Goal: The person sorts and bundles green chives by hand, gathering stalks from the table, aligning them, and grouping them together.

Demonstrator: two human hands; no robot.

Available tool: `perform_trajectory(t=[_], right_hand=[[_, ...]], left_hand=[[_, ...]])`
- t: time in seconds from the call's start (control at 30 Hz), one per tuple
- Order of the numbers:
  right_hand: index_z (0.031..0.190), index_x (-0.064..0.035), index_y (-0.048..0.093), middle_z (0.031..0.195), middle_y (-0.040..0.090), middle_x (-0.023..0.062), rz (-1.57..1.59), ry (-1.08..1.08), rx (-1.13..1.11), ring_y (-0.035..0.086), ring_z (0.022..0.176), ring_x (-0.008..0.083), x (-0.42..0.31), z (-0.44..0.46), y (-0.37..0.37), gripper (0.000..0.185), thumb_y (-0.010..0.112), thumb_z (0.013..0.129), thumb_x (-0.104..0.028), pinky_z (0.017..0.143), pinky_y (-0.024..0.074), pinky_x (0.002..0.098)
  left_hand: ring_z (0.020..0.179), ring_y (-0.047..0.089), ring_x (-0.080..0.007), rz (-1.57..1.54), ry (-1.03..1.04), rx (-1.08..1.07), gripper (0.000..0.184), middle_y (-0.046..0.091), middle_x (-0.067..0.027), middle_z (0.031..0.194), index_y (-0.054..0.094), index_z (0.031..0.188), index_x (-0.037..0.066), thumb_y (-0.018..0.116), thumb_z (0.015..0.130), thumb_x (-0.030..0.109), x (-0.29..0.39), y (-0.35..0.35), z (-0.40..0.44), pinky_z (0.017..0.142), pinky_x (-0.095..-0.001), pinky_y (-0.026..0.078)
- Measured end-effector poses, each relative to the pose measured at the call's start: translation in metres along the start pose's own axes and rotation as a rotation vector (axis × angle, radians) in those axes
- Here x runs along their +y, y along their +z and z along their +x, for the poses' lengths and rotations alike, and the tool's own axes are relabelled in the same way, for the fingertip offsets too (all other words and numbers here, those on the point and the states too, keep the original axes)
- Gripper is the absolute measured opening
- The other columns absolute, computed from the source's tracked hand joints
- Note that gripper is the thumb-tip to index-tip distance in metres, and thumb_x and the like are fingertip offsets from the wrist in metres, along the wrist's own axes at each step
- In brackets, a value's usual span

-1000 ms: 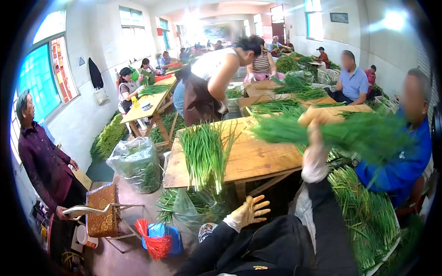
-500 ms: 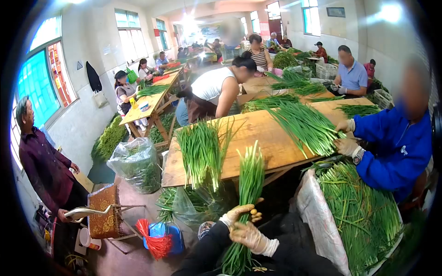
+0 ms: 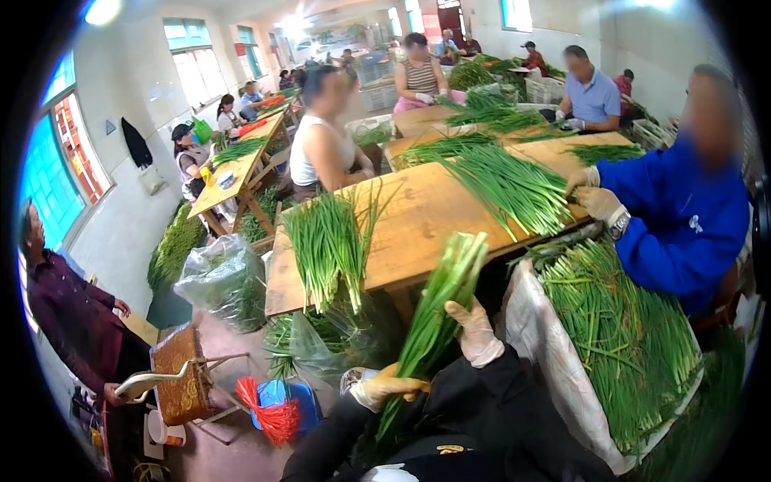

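A bunch of green onions [image 3: 440, 309] slants across my lap, pale stem ends up and leaves down. My left hand [image 3: 391, 387], in a thin glove, is wrapped around its lower, leafy part. Beside the upper part is my gloved right hand [image 3: 477, 336], its thumb and fingers apart; whether it touches the stalks I cannot tell. On the table edge ahead rests a pile of green onions [image 3: 331, 245], with stem ends hanging over. To my right stands a white sack [image 3: 554, 386] with a large heap of loose green onions [image 3: 614, 337] on it.
Across the wooden table [image 3: 418, 213], a person in blue [image 3: 683, 225] handles another pile of green onions [image 3: 514, 189]. A person in a white top [image 3: 325, 153] is farther back. Red ties [image 3: 273, 414] lie over a blue stool [image 3: 301, 402], near a chair [image 3: 185, 377].
The bunch has tilted to the right and my right hand has come off its lower part, opening beside the upper stems. The person in the white top has straightened up. My view has shifted slightly.
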State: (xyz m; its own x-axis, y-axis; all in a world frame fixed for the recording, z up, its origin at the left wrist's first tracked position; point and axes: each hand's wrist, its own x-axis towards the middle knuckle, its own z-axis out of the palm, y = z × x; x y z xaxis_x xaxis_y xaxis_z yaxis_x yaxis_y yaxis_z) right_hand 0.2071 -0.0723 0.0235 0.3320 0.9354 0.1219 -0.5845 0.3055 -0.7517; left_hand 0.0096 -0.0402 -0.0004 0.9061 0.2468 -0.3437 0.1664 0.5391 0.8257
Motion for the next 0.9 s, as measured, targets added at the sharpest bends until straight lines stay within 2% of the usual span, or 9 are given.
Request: perform_trajectory(t=[0.17, 0.27, 0.37, 0.4, 0.5, 0.53, 0.7, 0.77, 0.9], right_hand=[[0.102, -0.0046, 0.053, 0.091, 0.057, -0.0007, -0.268, -0.053, 0.057, 0.051, 0.084, 0.0090, 0.012, 0.003, -0.001, 0.027, 0.061, 0.075, -0.004, 0.078, 0.0399, 0.0224], [0.091, -0.0040, 0.055, 0.087, 0.059, 0.0039, -0.018, 0.066, 0.052, 0.054, 0.081, 0.0109, 0.003, -0.002, 0.003, 0.018, 0.062, 0.074, -0.002, 0.072, 0.0433, 0.0224], [0.083, -0.0044, 0.056, 0.081, 0.060, 0.0061, 0.033, 0.091, 0.034, 0.056, 0.078, 0.0131, 0.005, -0.005, -0.002, 0.009, 0.060, 0.075, -0.003, 0.071, 0.0445, 0.0230], [0.083, -0.0044, 0.056, 0.081, 0.060, 0.0061, 0.036, 0.105, 0.044, 0.056, 0.078, 0.0131, 0.007, -0.004, -0.006, 0.009, 0.060, 0.075, -0.003, 0.071, 0.0445, 0.0230], [0.087, -0.0028, 0.057, 0.086, 0.061, 0.0081, 0.011, -0.013, -0.051, 0.057, 0.079, 0.0134, 0.011, -0.001, -0.011, 0.012, 0.059, 0.075, -0.001, 0.072, 0.0454, 0.0245], [0.090, -0.0028, 0.057, 0.087, 0.061, 0.0082, 0.086, 0.062, -0.017, 0.057, 0.079, 0.0137, -0.002, -0.005, -0.003, 0.014, 0.058, 0.076, -0.001, 0.073, 0.0455, 0.0252], [0.100, -0.0050, 0.054, 0.089, 0.062, 0.0076, -0.002, 0.147, -0.030, 0.056, 0.084, 0.0138, 0.010, -0.011, -0.031, 0.026, 0.061, 0.076, -0.011, 0.076, 0.0450, 0.0252], [0.098, -0.0081, 0.052, 0.091, 0.058, 0.0044, 0.016, 0.173, 0.274, 0.053, 0.082, 0.0113, 0.002, -0.009, -0.041, 0.028, 0.064, 0.074, -0.019, 0.073, 0.0432, 0.0233], [0.097, -0.0054, 0.053, 0.086, 0.058, 0.0030, -0.296, -0.501, 0.473, 0.052, 0.075, 0.0054, -0.036, 0.015, -0.049, 0.025, 0.056, 0.081, -0.025, 0.061, 0.0419, 0.0156]], left_hand=[[0.054, 0.043, -0.0093, -0.163, 0.169, 0.146, 0.035, 0.057, -0.0094, 0.087, 0.049, 0.102, 0.000, 0.058, 0.076, 0.023, 0.000, -0.006, -0.022, 0.050, -0.0200, 0.036], [0.052, 0.044, -0.0100, -0.171, 0.209, 0.162, 0.033, 0.059, -0.0085, 0.083, 0.051, 0.095, 0.000, 0.061, 0.075, 0.024, -0.013, -0.020, -0.020, 0.048, -0.0208, 0.036], [0.052, 0.043, -0.0093, -0.135, 0.155, 0.064, 0.044, 0.058, -0.0106, 0.091, 0.048, 0.102, 0.000, 0.064, 0.072, 0.028, -0.016, -0.025, -0.023, 0.048, -0.0203, 0.036], [0.048, 0.043, -0.0074, -0.079, 0.160, 0.149, 0.053, 0.053, -0.0029, 0.068, 0.048, 0.105, -0.001, 0.067, 0.068, 0.032, -0.004, -0.008, -0.025, 0.044, -0.0196, 0.034], [0.044, 0.041, -0.0080, -0.082, 0.163, 0.212, 0.049, 0.048, -0.0010, 0.061, 0.046, 0.106, 0.002, 0.066, 0.068, 0.026, -0.014, -0.020, -0.023, 0.042, -0.0201, 0.032], [0.042, 0.039, -0.0095, -0.157, 0.198, 0.295, 0.035, 0.045, -0.0021, 0.065, 0.043, 0.101, 0.006, 0.061, 0.072, 0.012, -0.014, -0.018, -0.024, 0.039, -0.0200, 0.032], [0.043, 0.040, -0.0095, -0.259, 0.280, 0.377, 0.029, 0.046, -0.0023, 0.064, 0.045, 0.097, 0.007, 0.060, 0.072, 0.009, -0.011, -0.018, -0.030, 0.038, -0.0199, 0.033], [0.043, 0.042, -0.0107, -0.155, 0.239, 0.451, 0.027, 0.048, -0.0030, 0.066, 0.047, 0.096, 0.007, 0.060, 0.072, 0.006, -0.002, -0.009, -0.035, 0.038, -0.0206, 0.034], [0.048, 0.048, -0.0118, -0.082, 0.234, 0.534, 0.031, 0.054, -0.0045, 0.071, 0.050, 0.095, 0.008, 0.062, 0.068, -0.003, 0.001, -0.001, -0.040, 0.040, -0.0216, 0.038]])
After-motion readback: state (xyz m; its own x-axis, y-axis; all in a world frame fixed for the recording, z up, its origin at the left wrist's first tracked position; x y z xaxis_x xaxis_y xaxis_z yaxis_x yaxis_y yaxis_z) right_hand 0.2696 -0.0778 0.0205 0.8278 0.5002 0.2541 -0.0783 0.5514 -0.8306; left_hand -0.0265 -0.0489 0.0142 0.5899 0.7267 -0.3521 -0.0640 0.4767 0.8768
